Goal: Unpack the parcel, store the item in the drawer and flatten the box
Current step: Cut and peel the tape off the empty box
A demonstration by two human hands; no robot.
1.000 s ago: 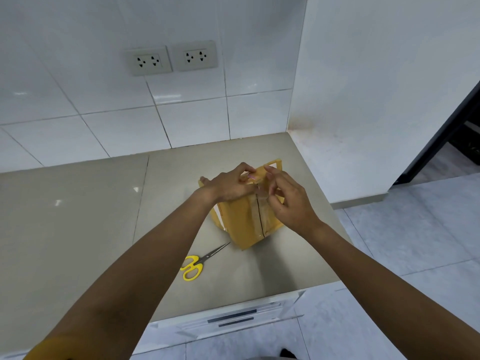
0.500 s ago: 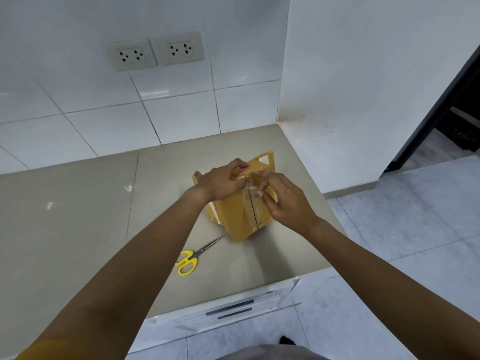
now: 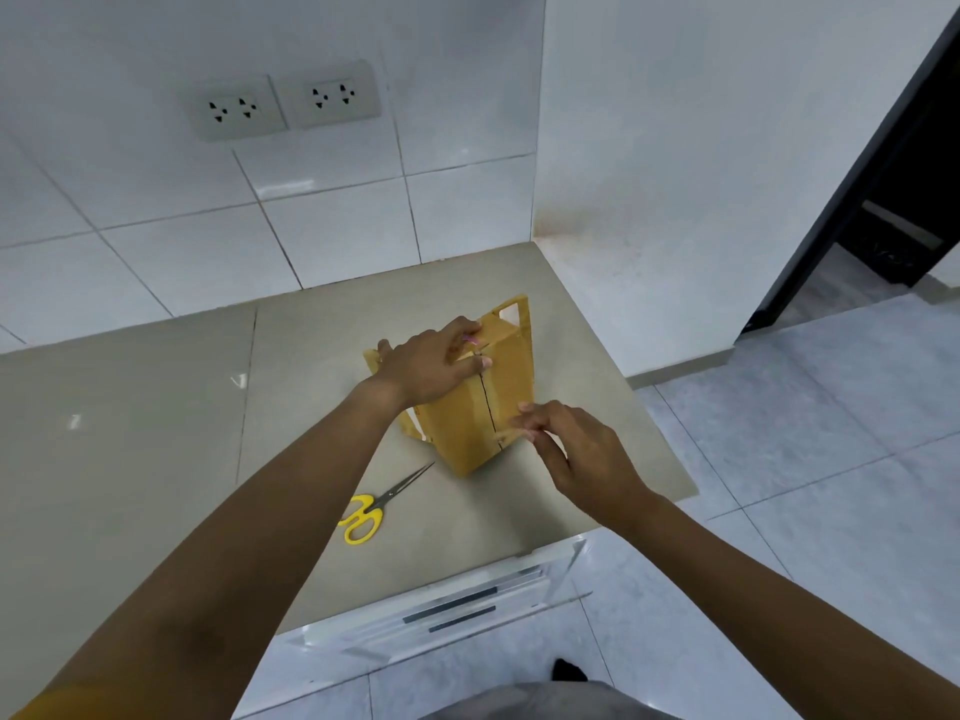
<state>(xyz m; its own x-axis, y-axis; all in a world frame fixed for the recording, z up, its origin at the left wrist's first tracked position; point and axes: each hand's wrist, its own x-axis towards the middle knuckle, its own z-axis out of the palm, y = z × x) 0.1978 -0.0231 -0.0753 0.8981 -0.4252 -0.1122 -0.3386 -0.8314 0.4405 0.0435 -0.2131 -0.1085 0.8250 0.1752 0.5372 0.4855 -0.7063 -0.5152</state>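
Observation:
A small yellow-brown cardboard box (image 3: pixel 511 379) stands on the grey counter (image 3: pixel 156 433) near its right end, with a taped seam running down its facing side. My left hand (image 3: pixel 434 363) presses on the box's top left part, fingers over the seam's upper end. My right hand (image 3: pixel 576 454) is at the box's lower right corner, its fingertips pinching what looks like clear tape there. The white drawer front (image 3: pixel 452 610) sits below the counter edge, slightly pulled out. What the box holds is hidden.
Yellow-handled scissors (image 3: pixel 376 504) lie shut on the counter just left of the box. Two wall sockets (image 3: pixel 280 101) sit on the tiled wall behind. The counter ends at the right by a white wall; a dark doorway (image 3: pixel 893 210) opens further right.
My right hand has moved from the top of the box down along the seam to its lower right corner. The left hand has stayed on the top of the box.

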